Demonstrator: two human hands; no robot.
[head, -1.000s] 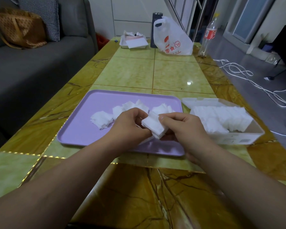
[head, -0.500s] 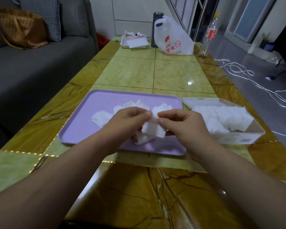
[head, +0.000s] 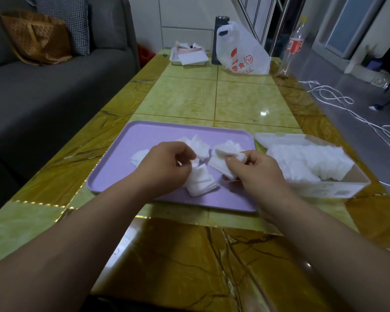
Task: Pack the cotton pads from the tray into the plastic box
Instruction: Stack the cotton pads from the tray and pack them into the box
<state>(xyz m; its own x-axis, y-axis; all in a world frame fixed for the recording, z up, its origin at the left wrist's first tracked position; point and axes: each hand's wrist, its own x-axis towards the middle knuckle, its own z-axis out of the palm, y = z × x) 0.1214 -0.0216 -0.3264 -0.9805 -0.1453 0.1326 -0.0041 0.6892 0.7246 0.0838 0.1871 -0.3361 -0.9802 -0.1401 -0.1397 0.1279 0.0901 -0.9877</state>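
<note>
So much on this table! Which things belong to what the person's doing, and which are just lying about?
In the job: left hand, right hand, cotton pads, purple tray, plastic box.
Lying about: white carrier bag, bottle, dark flask, brown bag, tray of papers.

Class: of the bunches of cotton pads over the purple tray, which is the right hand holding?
The bunch nearest the plastic box, pinched by the right hand. The left hand holds a separate stack; loose pads lie on the tray.
</note>
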